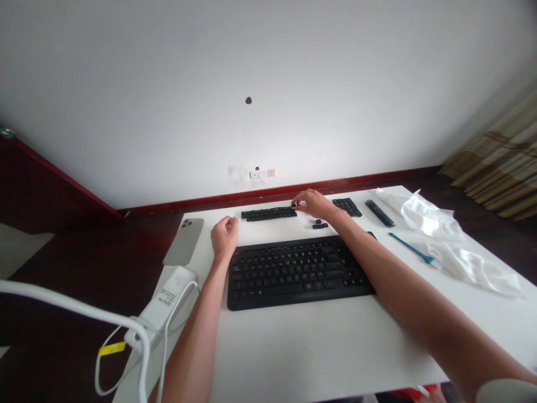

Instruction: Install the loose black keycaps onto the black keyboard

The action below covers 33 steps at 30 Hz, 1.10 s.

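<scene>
A black keyboard [289, 271] lies flat on the white table, its right end partly hidden under my right forearm. Beyond it, black keycaps [268, 214] stand lined up in rows. At the right end of these rows, my right hand [312, 202] has its fingertips closed on a small black keycap [293, 205]. Several loose keycaps [319, 226] lie between that hand and the keyboard. My left hand [225, 236] rests curled into a loose fist by the keyboard's upper left corner; whatever is inside it, if anything, is hidden.
Grouped keycaps [347, 207], a dark wrapped strip [380, 213], a blue pry tool [411, 248] and crumpled white plastic [444, 224] lie to the right. Left are a phone [184, 242] and a white power strip [168, 296] with cables. A wall [268, 129] rises behind the table.
</scene>
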### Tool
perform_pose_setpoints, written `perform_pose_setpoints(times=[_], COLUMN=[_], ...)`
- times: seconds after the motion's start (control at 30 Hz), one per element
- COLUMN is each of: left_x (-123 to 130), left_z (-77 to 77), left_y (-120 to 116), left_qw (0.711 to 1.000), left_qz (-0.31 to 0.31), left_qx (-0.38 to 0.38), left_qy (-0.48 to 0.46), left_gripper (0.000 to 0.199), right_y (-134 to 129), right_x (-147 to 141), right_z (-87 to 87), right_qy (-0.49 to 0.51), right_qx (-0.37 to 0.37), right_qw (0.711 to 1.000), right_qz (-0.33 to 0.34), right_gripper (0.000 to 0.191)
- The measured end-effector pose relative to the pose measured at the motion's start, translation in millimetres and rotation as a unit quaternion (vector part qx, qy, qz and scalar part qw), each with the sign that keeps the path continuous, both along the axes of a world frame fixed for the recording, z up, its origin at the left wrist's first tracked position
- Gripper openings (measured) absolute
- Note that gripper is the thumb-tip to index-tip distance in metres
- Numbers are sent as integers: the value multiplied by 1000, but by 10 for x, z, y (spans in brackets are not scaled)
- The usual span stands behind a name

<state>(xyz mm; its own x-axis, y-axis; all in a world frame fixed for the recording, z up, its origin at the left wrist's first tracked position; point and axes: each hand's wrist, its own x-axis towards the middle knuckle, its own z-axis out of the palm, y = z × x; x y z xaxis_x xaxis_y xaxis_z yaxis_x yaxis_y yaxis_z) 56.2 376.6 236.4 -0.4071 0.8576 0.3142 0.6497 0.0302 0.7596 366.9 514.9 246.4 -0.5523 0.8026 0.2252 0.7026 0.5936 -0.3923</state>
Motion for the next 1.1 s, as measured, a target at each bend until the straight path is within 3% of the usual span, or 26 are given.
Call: perform_pose_setpoints(times=[0.2, 0.33, 0.5, 0.63, 0.73, 0.83, 1.1], left_x=[-8, -14, -12, -13, -15, -19, -40], left_z=[-3, -14, -22, -23, -31, -37, -64], left_y=[10, 9, 7, 14, 17, 16, 29], left_qw=[1000, 1000, 1000, 1000, 1000, 1000, 1000], left_qz=[3, 3, 3, 4, 5, 4, -2], left_qx=[-5, -4, 1, 0, 0, 2, 9], left_qy=[7, 4, 1, -2, 2, 8, 14], left_gripper=[40, 41, 40, 40, 39, 39, 39], right_y=[-22, -82, -528, -1031, -1243, -1304, -1322], right_x=[-19, 26, 229, 510, 721, 848, 913], right_z=[49, 256, 512, 472, 376, 344, 457], right_qy=[-12, 17, 78, 45, 31, 36, -7], right_qx=[-7, 5, -18, -30, -62, -86, -134], right_qw=[1000, 1000, 997, 998, 998, 996, 991], right_qz=[-22, -15, 18, 16, 11, 2, 23], right_gripper=[22, 20, 18, 19, 19, 18, 20])
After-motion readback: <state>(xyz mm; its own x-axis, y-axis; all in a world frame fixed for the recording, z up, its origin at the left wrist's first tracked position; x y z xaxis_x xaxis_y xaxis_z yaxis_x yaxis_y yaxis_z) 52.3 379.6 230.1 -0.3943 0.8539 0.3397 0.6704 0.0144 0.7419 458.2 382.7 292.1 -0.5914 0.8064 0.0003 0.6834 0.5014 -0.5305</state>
